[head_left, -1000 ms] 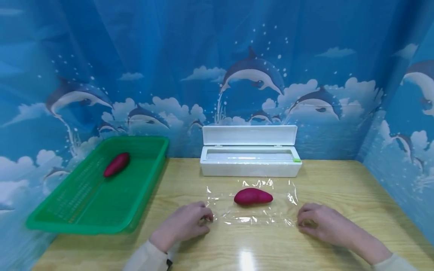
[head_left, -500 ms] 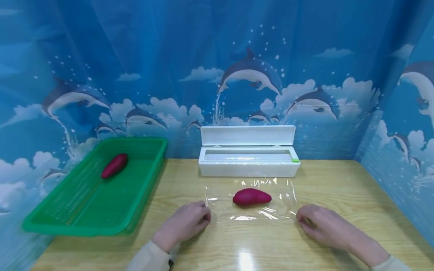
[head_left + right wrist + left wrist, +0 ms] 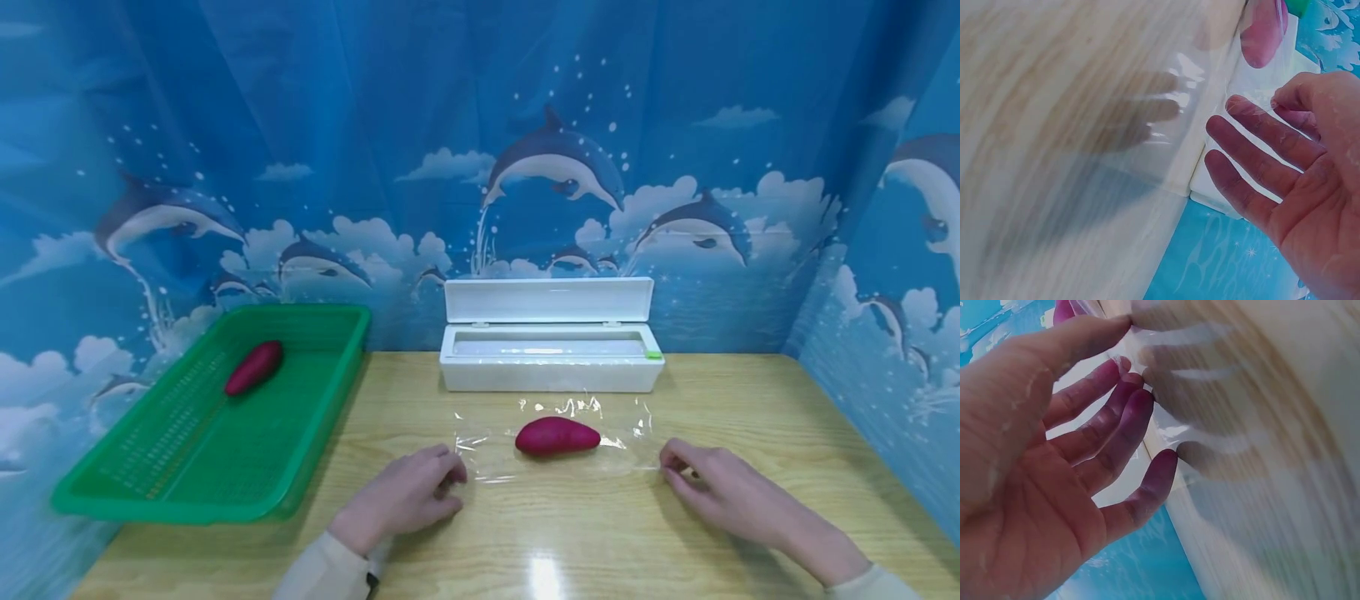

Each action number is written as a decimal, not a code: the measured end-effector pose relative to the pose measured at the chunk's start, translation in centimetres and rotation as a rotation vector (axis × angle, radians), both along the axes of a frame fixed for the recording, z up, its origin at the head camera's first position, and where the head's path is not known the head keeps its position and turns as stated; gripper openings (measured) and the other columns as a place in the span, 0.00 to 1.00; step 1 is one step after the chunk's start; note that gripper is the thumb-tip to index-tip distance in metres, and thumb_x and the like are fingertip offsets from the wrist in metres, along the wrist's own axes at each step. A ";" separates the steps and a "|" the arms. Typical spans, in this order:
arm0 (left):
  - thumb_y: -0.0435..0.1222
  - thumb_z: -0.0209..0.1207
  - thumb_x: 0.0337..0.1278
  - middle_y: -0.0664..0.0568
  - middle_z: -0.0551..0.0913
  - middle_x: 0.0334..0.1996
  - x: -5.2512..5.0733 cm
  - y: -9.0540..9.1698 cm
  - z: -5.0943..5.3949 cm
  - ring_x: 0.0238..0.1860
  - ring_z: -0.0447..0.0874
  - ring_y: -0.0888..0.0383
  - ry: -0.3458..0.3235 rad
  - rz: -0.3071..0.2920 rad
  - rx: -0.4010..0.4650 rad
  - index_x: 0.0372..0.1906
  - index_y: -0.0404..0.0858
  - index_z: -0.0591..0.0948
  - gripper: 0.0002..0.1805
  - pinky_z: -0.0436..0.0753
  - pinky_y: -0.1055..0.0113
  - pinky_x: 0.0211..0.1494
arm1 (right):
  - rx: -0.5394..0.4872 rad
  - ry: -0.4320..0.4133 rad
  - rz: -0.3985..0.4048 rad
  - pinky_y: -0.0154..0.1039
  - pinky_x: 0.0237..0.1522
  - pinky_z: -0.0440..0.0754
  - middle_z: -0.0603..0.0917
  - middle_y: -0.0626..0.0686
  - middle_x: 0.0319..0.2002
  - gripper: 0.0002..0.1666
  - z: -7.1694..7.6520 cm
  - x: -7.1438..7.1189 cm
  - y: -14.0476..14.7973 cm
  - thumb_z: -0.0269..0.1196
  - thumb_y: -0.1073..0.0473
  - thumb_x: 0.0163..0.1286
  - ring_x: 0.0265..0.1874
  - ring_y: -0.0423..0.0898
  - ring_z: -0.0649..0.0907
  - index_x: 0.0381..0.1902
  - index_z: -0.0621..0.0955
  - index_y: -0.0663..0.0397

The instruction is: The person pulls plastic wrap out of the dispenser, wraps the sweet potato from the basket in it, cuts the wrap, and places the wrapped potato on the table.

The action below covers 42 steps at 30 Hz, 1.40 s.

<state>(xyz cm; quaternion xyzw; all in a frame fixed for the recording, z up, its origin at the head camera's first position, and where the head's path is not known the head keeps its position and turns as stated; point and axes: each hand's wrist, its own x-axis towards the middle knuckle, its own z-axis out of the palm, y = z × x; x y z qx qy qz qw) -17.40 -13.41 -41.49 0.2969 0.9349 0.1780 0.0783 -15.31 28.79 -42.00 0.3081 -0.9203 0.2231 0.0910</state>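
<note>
A purple-red sweet potato (image 3: 557, 436) lies on a sheet of clear plastic film (image 3: 487, 458) on the wooden table. At the film's front right corner, my right hand (image 3: 726, 493) pinches the film between thumb and index finger; in the right wrist view the other fingers of this hand (image 3: 1310, 187) are spread. My left hand (image 3: 408, 498) is by the film's front left corner. From the left wrist view, its fingers (image 3: 1100, 440) are loosely bent with the tips at the table surface, the thumb apart from them.
Behind the film stands a white box (image 3: 551, 377) with its lid raised and a roll inside. To the left, a green basket (image 3: 318, 433) holds another sweet potato (image 3: 255, 367). A blue dolphin-print curtain (image 3: 420, 108) runs along the back and right side.
The film's front edge has shifted back toward the sweet potato. My left fingers have spread apart from the thumb, and my right hand has moved slightly back and right.
</note>
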 end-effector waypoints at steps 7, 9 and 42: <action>0.37 0.68 0.61 0.58 0.84 0.38 -0.1 0.1 0.1 0.39 0.81 0.65 -0.009 0.021 -0.004 0.45 0.43 0.86 0.08 0.85 0.67 0.46 | -0.008 0.006 -0.017 0.36 0.33 0.88 0.89 0.43 0.33 0.10 0.3 -0.2 0.1 0.66 0.68 0.66 0.35 0.38 0.89 0.39 0.80 0.47; 0.37 0.67 0.62 0.57 0.86 0.38 -0.2 0.1 0.1 0.39 0.83 0.64 0.001 0.020 0.001 0.44 0.43 0.86 0.07 0.86 0.66 0.47 | -0.014 0.033 -0.014 0.35 0.32 0.88 0.89 0.42 0.33 0.11 0.2 -0.1 0.1 0.66 0.69 0.65 0.34 0.37 0.88 0.38 0.80 0.47; 0.38 0.57 0.73 0.55 0.85 0.38 -5.8 0.3 1.0 0.38 0.81 0.62 -0.053 0.317 0.335 0.45 0.42 0.83 0.06 0.84 0.67 0.42 | -0.105 -0.006 -0.172 0.31 0.31 0.85 0.87 0.47 0.30 0.02 1.4 -4.7 -1.0 0.64 0.67 0.69 0.30 0.33 0.83 0.39 0.82 0.59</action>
